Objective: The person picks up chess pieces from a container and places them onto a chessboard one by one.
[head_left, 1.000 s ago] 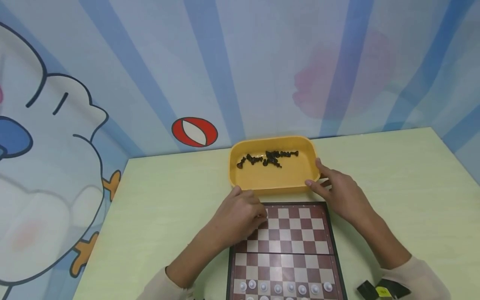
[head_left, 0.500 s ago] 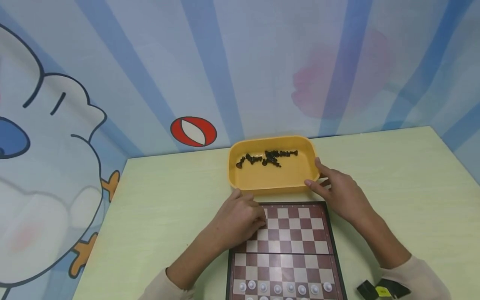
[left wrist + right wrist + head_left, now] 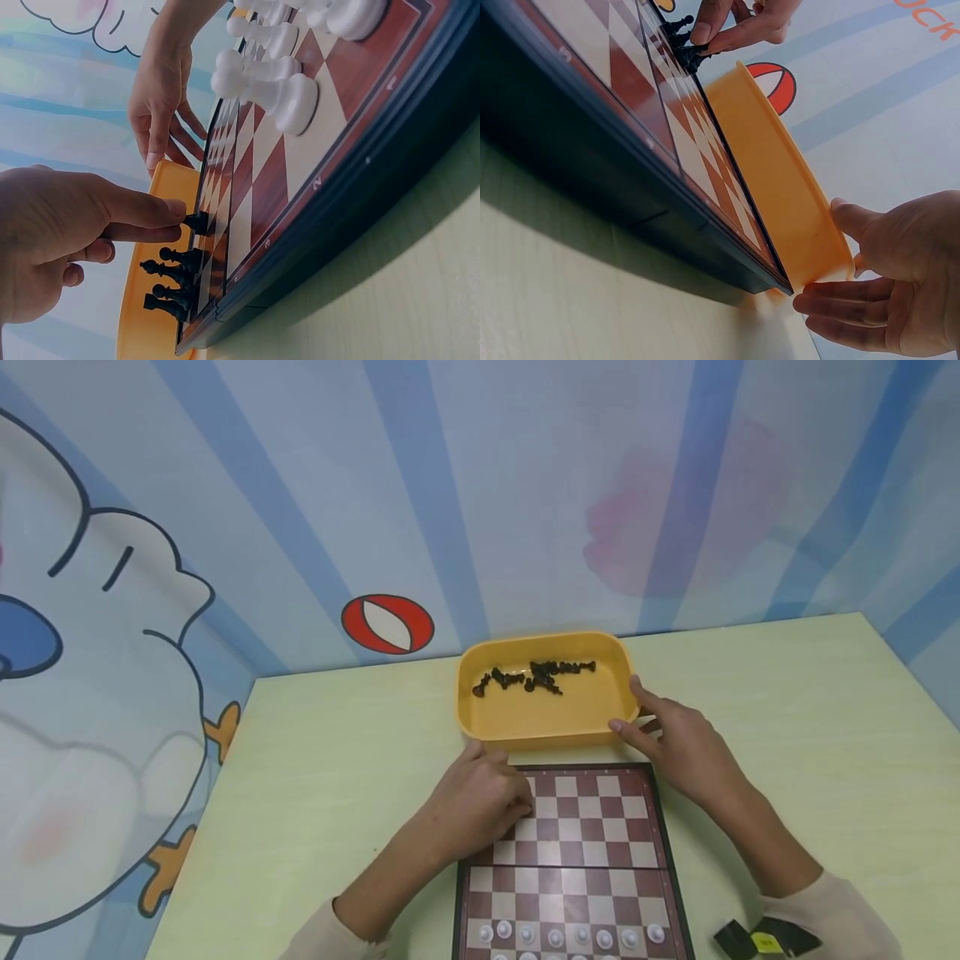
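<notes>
A brown-and-white chessboard [image 3: 577, 839] lies at the table's near edge. My left hand [image 3: 521, 803] rests on its far left corner. In the left wrist view that hand [image 3: 178, 219] pinches a black chess piece [image 3: 199, 222] between thumb and forefinger, on a square at the edge. Three more black pieces [image 3: 171, 282] stand in the row beside it. A yellow tray [image 3: 600, 727] just beyond the board holds several black pieces [image 3: 536, 675]. My right hand [image 3: 626, 706] holds the tray's near right corner, thumb on the end rim and fingers on the near wall.
A row of white pieces [image 3: 570, 935] stands on the board's near side. A small black-and-yellow object [image 3: 765, 937] lies by my right sleeve. The pale green table [image 3: 337, 760] ends at a cartoon-painted wall behind the tray.
My left hand has edged slightly nearer on the board's corner. The right hand and the tray have stayed still.
</notes>
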A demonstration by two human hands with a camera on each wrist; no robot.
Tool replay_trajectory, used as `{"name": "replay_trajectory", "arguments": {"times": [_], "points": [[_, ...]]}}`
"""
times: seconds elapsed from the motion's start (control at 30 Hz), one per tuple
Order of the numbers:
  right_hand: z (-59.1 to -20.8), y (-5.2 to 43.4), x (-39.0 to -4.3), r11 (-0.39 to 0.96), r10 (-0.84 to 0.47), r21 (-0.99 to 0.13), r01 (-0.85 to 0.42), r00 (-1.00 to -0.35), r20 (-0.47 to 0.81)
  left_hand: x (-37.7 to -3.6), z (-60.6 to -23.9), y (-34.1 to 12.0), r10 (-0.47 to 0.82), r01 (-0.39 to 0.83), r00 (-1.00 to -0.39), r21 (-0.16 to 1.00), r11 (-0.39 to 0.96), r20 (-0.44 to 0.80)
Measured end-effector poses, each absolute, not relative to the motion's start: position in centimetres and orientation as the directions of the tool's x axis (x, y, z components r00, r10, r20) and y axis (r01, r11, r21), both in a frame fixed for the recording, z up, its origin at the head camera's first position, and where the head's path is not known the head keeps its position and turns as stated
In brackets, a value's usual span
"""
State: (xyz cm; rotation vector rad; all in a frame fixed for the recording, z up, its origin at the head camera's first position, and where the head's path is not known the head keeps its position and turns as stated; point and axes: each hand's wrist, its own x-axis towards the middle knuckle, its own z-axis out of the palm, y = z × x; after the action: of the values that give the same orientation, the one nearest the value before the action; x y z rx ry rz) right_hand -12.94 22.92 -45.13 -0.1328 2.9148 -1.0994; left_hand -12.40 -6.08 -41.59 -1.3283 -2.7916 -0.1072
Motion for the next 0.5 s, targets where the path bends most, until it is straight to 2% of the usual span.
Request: {"name": "replay_trajectory", "arguments": {"times": [0.5], "points": [[-45.24, 23.05, -13.0, 0.747, -0.09, -0.661, -0.074, -0.996, 0.01, -12.24, -41.5, -5.89, 0.763, 0.766, -0.643, 0.04, 0.642, 0.066]]}}
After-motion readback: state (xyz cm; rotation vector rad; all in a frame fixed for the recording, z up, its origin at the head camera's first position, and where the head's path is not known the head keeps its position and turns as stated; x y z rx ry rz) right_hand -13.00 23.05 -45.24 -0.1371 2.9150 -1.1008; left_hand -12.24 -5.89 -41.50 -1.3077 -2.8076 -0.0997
